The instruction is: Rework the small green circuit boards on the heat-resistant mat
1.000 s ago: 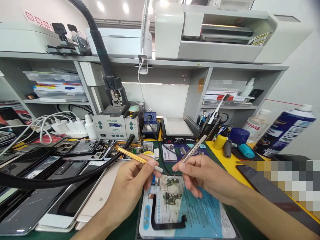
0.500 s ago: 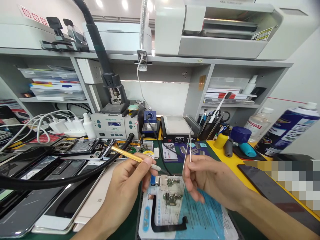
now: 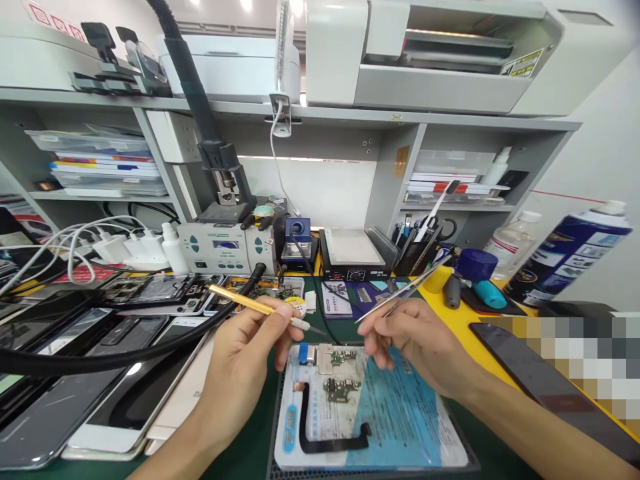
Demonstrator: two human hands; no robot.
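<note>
The hands are apart. The left hand (image 3: 250, 347), at the pad's ten o'clock, is closed on a gold knife (image 3: 245, 303); the right hand (image 3: 417, 337), at one o'clock, pinches tweezers (image 3: 417, 285) slanting from eight to two. On the pad (image 3: 420, 433), two boards (image 3: 341, 391) lie toward ten and eleven o'clock, a black cable (image 3: 330, 445) at eight.

Phone-repair workshop, by the look: phones (image 3: 137, 393) are lying side by side on the desk (image 3: 447, 315), circuit boards (image 3: 340, 391) are sitting in front, a hot-air station (image 3: 225, 252) is standing behind, tools (image 3: 426, 228) are filling a holder (image 3: 406, 263).
</note>
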